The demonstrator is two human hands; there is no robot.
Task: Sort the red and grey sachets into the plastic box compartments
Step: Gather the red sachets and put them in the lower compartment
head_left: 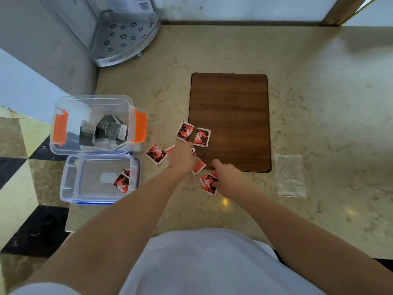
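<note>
The grey sachets lay heaped in the orange-latched box; none remained on the counter, which suggested that colour was finished. The blue-latched box stood just in front of it, touching or nearly so, and held two or so red sachets against its right wall; the two boxes evidently served as the two compartments, set side by side within the left arm's reach.

The remaining red sachets were scattered at the near left corner of the wooden board; two lay at its left edge, one lay apart on the counter toward the boxes.

The left hand rested palm-down over several sachets, fingers curled as if gathering; whether it gripped one could not be told. The right hand was closed on a red sachet at its left side, with another sachet lying between the hands; both hands appeared to collect, probably to carry a batch across in one trip.

An empty clear bag lay right of the board, well apart.
</note>
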